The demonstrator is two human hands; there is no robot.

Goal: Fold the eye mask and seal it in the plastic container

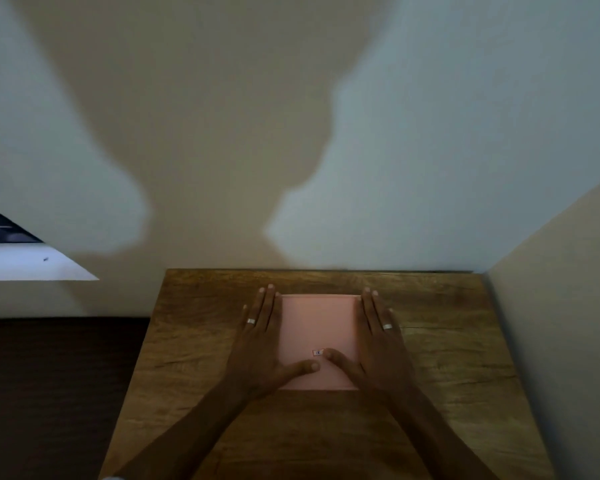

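Pressing flat on a pink rectangular plastic container [317, 327], both hands lie open, fingers straight | left hand [262, 344] along its left edge, right hand [373, 344] along its right, thumbs on the lid | container centred on brown wood-grain table [194, 341] | pale wall [430, 133] behind, shadowed | eye mask unseen.

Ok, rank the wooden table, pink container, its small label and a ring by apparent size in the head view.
1. wooden table
2. pink container
3. Too close to rank: small label and the left hand's ring.
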